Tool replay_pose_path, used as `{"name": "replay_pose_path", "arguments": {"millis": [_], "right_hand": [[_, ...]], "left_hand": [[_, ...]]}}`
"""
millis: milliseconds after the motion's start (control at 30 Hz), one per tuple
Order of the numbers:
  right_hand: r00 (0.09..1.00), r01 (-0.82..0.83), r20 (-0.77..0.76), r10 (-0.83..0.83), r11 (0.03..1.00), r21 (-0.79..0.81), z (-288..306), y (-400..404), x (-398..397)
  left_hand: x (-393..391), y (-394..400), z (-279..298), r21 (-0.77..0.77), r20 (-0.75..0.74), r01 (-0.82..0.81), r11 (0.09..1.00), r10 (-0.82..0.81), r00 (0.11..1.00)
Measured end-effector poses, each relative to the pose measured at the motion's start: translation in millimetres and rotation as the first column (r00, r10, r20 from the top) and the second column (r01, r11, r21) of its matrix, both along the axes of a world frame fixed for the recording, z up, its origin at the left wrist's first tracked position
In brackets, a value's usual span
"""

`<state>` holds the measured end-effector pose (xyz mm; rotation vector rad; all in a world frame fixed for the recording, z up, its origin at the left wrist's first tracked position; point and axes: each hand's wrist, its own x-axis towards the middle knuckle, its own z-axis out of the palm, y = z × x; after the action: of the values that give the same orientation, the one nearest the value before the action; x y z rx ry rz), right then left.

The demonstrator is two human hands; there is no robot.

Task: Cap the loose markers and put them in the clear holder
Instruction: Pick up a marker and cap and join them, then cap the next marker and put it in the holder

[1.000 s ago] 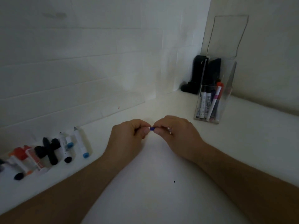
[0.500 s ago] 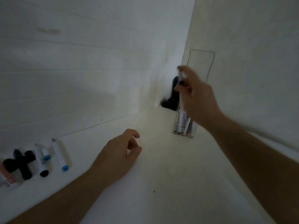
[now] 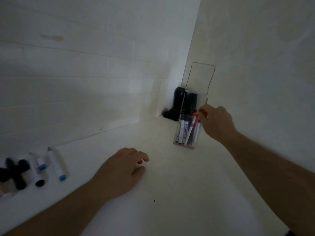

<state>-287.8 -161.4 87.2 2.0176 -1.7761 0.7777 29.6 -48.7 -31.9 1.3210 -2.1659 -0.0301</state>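
Several capped markers (image 3: 190,132) stand inside the clear holder (image 3: 177,133) at centre right of the frame, leaning against one another, the tallest with a red cap. The right hand (image 3: 216,121) sits at the holder's open top, fingers (image 3: 202,110) drawn together at the rim; whether they pinch a marker or have let one go cannot be told, as the fingertips are blurred. The left hand (image 3: 122,171) rests on the white counter (image 3: 187,193) at lower centre, fingers loosely bent, holding nothing.

Judgement: the step in hand is depositing a capped marker into the holder. More loose markers (image 3: 56,165) and dark caps (image 3: 18,172) lie at lower left, well apart from the holder, so the task is only part done. The next move calls for clearing the right hand from the rim without tipping the holder, then reaching to the lower-left group and matching a cap to a bare tip. A black object (image 3: 179,103) stands behind the holder.
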Motion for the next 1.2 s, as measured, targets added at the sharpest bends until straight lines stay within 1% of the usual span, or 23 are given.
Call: {"name": "replay_pose_path", "arguments": {"millis": [33,200,233,300,367,400,433,467,533,633,667,733,800,833,867,933,1000,1033,1067,1133,1200], "right_hand": [[0.999,0.014,-0.044,-0.013,1.000,0.021,-3,0,0],[0.977,-0.012,-0.212,0.027,0.997,0.074,-7,-2,0],[0.981,-0.023,-0.189,0.034,0.998,0.060,-5,1,3],[0.996,-0.056,-0.076,0.053,0.998,-0.028,-6,12,14],[0.988,-0.153,-0.027,0.151,0.976,-0.154,-14,28,40],[0.974,-0.227,-0.026,0.226,0.958,-0.176,-21,36,56],[0.952,-0.301,0.004,0.305,0.942,-0.149,-27,44,76],[0.928,-0.364,0.055,0.369,0.927,-0.089,-35,51,97],[0.878,-0.468,0.135,0.460,0.883,0.032,-50,64,138],[0.774,-0.629,0.212,0.597,0.765,0.139,-69,84,200],[0.733,-0.677,0.228,0.641,0.718,0.159,-73,91,219],[0.652,-0.758,0.266,0.710,0.618,0.210,-77,106,255],[0.587,-0.806,0.284,0.758,0.516,0.289,-77,119,288],[0.566,-0.815,0.273,0.778,0.479,0.326,-79,123,303],[0.563,-0.808,0.241,0.790,0.466,0.360,-81,127,316],[0.586,-0.776,0.158,0.795,0.494,0.392,-86,126,333],[0.646,-0.724,0.109,0.755,0.562,0.399,-92,121,342],[0.677,-0.699,0.099,0.730,0.595,0.396,-94,117,343],[0.702,-0.676,0.093,0.706,0.621,0.396,-95,113,343],[0.745,-0.634,0.086,0.662,0.661,0.402,-94,106,337],[0.785,-0.578,0.063,0.617,0.690,0.437,-90,98,321]], "left_hand": [[0,0,-1,0.001,0.001,0.002,1.000,-0.002,1.000],[1,-2,-4,-0.042,0.014,0.017,0.999,-0.017,1.000],[1,-2,-4,-0.052,0.024,0.022,0.998,-0.021,0.999],[0,0,0,-0.081,0.059,0.055,0.995,-0.051,0.997],[-1,5,7,-0.091,0.105,0.113,0.989,-0.104,0.989],[1,7,13,-0.091,0.127,0.139,0.986,-0.127,0.984],[5,10,20,-0.081,0.146,0.150,0.985,-0.137,0.980],[11,13,30,-0.056,0.163,0.142,0.988,-0.131,0.978],[33,18,52,0.024,0.188,0.072,0.997,-0.075,0.979],[85,30,78,0.100,0.210,-0.124,0.987,0.101,0.972],[106,34,83,0.101,0.176,-0.192,0.976,0.173,0.969],[146,46,87,0.094,0.051,-0.345,0.934,0.342,0.938],[178,55,83,0.093,-0.080,-0.503,0.859,0.510,0.856],[188,59,80,0.094,-0.132,-0.565,0.820,0.573,0.809],[195,63,77,0.103,-0.176,-0.605,0.790,0.613,0.770],[199,68,70,0.154,-0.212,-0.614,0.774,0.633,0.745],[194,71,63,0.245,-0.197,-0.574,0.781,0.620,0.760],[193,71,59,0.262,-0.159,-0.570,0.779,0.617,0.771],[193,68,55,0.246,-0.088,-0.588,0.771,0.621,0.778],[192,63,49,0.180,0.088,-0.638,0.749,0.634,0.768],[190,59,47,0.155,0.166,-0.649,0.745,0.628,0.760]]}}
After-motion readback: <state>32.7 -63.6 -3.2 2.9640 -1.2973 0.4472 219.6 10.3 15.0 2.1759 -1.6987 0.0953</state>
